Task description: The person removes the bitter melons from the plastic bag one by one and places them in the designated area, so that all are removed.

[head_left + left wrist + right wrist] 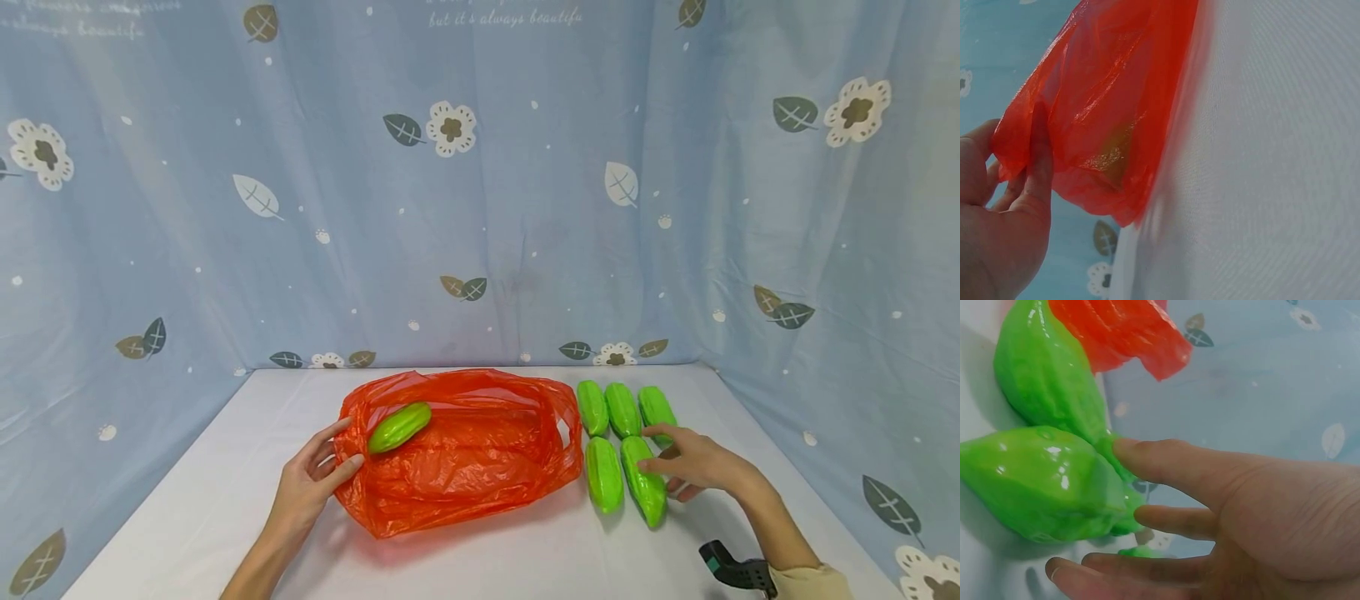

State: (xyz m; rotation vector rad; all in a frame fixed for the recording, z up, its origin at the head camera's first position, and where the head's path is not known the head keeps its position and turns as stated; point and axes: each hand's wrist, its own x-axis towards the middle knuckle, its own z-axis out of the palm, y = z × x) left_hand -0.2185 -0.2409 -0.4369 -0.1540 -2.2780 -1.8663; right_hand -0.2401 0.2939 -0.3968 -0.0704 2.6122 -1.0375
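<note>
A red plastic bag (472, 467) lies on the white table with its mouth spread toward me. One green ridged gourd (400, 427) rests inside, near the bag's left edge. My left hand (311, 477) grips that left edge between thumb and fingers; in the left wrist view the thin film is pinched by the left hand (1013, 206). To the right of the bag, several glossy green gourds lie in two rows. Over the near right gourd (645, 487) hovers my right hand (697, 462), its fingers spread; in the right wrist view they are extended beside the gourd (1044, 484), not closed round it.
Other gourds lie close by: near left (604, 475), far left (592, 408), far middle (622, 408) and far right (656, 407). The bag's right handle loop almost touches them. A blue patterned curtain (517, 208) hangs behind and along both sides of the table (570, 558).
</note>
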